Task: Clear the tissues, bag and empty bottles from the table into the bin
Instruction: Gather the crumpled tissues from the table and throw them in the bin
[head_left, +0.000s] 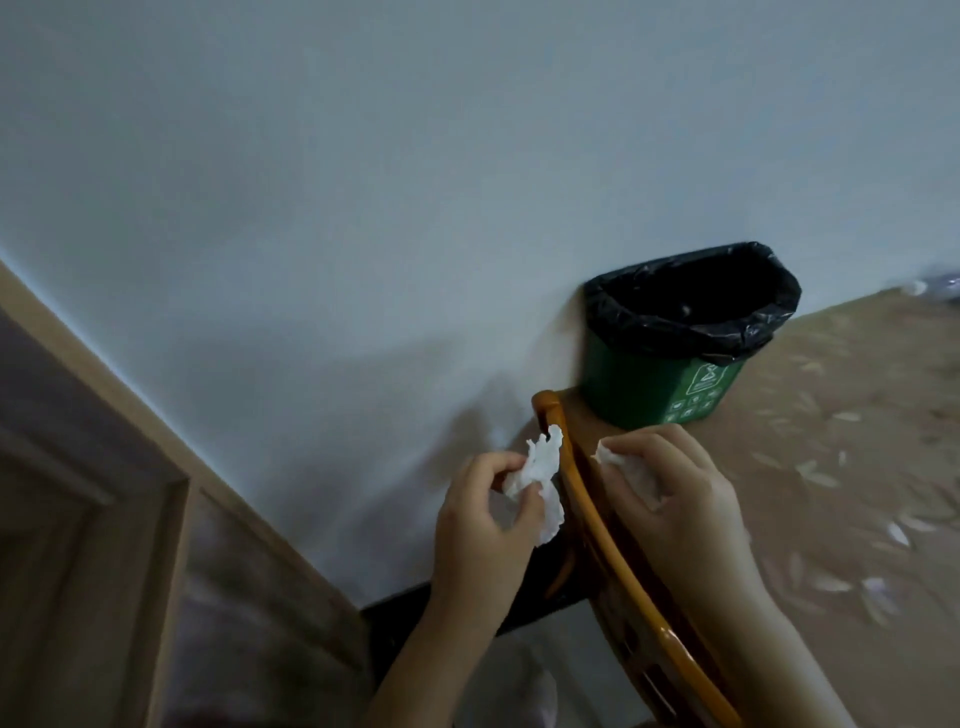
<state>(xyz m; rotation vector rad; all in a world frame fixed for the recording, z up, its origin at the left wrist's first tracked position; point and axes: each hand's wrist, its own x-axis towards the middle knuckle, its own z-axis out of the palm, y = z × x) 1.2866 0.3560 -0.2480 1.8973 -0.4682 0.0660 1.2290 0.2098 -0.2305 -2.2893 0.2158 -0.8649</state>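
Observation:
A green bin (649, 384) lined with a black bag stands on the floor against the white wall, its mouth open. My left hand (483, 525) is closed around a crumpled white tissue (540, 467). A second crumpled white tissue (631, 470) sits in the grip of my right hand (685, 499). Both hands hover just short of the bin, one on each side of an orange wooden chair back (597, 525). The table is out of sight.
The curved chair back runs from the bin's foot down to the bottom edge between my arms. A wooden door frame (171, 499) fills the lower left. The brown patterned floor (857, 467) spreads to the right, with something pale and shiny at the far right edge.

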